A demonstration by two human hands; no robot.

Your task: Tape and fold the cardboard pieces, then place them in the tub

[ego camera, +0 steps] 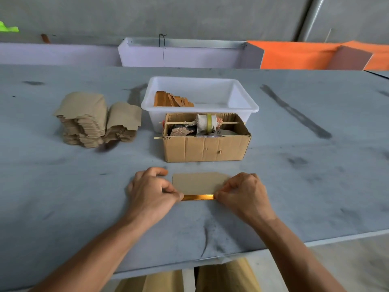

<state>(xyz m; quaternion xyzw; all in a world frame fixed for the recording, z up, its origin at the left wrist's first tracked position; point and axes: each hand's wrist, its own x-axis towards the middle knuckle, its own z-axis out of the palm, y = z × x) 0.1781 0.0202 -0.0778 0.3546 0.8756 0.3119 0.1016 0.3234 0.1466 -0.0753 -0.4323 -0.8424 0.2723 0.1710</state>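
Observation:
A flat brown cardboard piece (199, 182) lies on the grey table in front of me. Along its near edge runs a shiny gold strip of tape (199, 197). My left hand (152, 189) pinches the strip's left end, and my right hand (244, 191) pinches its right end. Both hands have curled fingers and rest at the cardboard's near corners. Behind stands the white plastic tub (246, 106), holding several folded orange-brown pieces (171, 100) at its left side.
An open cardboard box (205, 147) with a tape roll on a stick (207, 123) sits between me and the tub. Two stacks of brown cardboard blanks (94, 121) stand at the left. The table's front edge (273, 249) runs close to me.

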